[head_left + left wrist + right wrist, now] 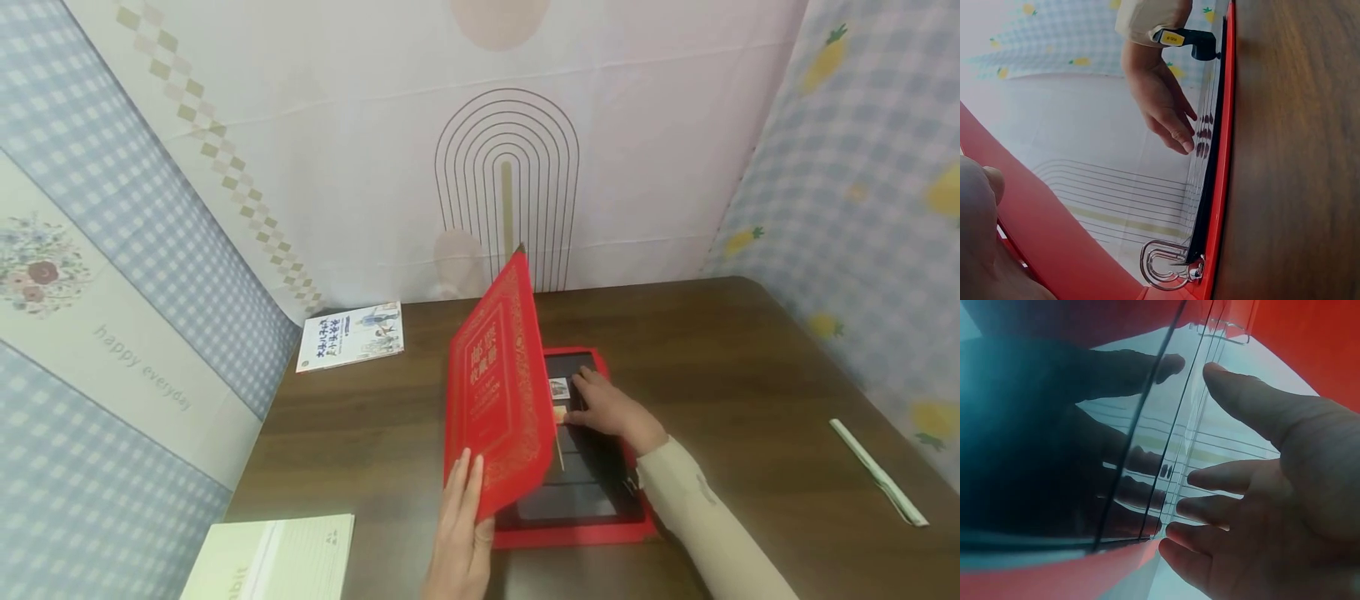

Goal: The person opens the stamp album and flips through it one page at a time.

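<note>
A red album [495, 408] is laid lengthwise toward the tabletop's [360, 442] far edge; its page [573, 496], reached by the spread right hand [611, 410], is partly hidden by the cover [506, 375], pinched in the left hand [461, 533].

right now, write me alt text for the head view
A person's left hand holds up the red cover of a stamp album, while the right hand extends over a dark page beside small stamps. On the wooden table lie a picture booklet, a pale notebook and a thin pale strip.
</note>
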Demonstrator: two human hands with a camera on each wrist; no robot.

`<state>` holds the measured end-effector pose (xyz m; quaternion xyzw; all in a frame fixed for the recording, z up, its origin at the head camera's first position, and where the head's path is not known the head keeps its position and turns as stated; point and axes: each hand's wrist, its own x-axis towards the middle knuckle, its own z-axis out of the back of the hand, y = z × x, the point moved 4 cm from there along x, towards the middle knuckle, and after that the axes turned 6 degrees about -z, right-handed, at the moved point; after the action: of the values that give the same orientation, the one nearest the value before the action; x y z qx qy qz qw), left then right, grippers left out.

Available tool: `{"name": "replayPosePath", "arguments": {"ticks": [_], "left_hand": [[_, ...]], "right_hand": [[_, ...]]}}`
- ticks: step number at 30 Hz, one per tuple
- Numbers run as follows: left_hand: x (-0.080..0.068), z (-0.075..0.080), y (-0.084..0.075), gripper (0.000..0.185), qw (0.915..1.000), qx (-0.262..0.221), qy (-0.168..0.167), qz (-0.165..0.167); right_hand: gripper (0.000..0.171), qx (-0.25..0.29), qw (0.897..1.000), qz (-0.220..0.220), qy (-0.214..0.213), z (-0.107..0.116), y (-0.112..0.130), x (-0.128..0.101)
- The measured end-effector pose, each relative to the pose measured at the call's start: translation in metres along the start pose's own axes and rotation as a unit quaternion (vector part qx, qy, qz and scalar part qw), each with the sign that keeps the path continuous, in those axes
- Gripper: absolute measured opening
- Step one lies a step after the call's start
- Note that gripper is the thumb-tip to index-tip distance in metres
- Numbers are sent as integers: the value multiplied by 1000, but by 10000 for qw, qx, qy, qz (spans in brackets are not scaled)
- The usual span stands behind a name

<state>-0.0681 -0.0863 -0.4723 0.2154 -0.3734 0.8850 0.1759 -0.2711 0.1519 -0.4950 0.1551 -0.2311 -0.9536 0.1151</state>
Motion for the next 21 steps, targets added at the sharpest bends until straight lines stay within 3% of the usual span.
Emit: {"name": "replayPosePath", "arguments": {"ticks": [4,9,17,21], "left_hand": [[0,1,0,66,9995,-131,-257,-131],[-2,5,2,69,9979,-441,-476,6],[-4,16,5,68,9960,-469,-753,100],[-5,22,7,64,9926,-413,-1105,-283]], "right_hand": [[81,10,10000,-47,67,0,-1,2],[78,-184,9997,44,182,0,1,6],[77,-453,9985,139,284,5,7,10],[76,-545,9979,79,339,7,5,10]]}}
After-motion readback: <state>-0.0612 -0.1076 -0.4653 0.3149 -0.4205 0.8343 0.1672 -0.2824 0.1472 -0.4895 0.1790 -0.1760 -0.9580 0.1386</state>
